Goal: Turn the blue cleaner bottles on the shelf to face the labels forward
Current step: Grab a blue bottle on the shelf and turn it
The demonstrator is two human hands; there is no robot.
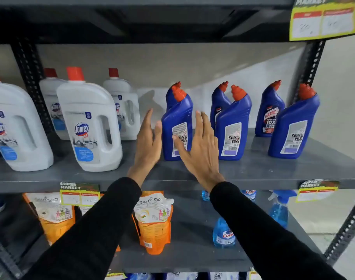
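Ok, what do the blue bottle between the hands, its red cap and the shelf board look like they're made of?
Blue bottle: likely moulded plastic, glossy, with soft highlights on its curved shoulder and a paper-looking label.
Red cap: plastic too, judging by its ridged, solid-coloured shape.
Shelf board: probably painted metal, flat grey and dull, on perforated dark uprights.

Your left hand and right hand reach in from the bottom of the frame, both spread with fingers apart, flanking the front blue bottle at the centre; neither grips it, though your right thumb overlaps its white back label. To its right stand two more front bottles showing back labels (one behind, upper right, shows its Harpic front). White Domex jugs fill the left of the grey shelf.
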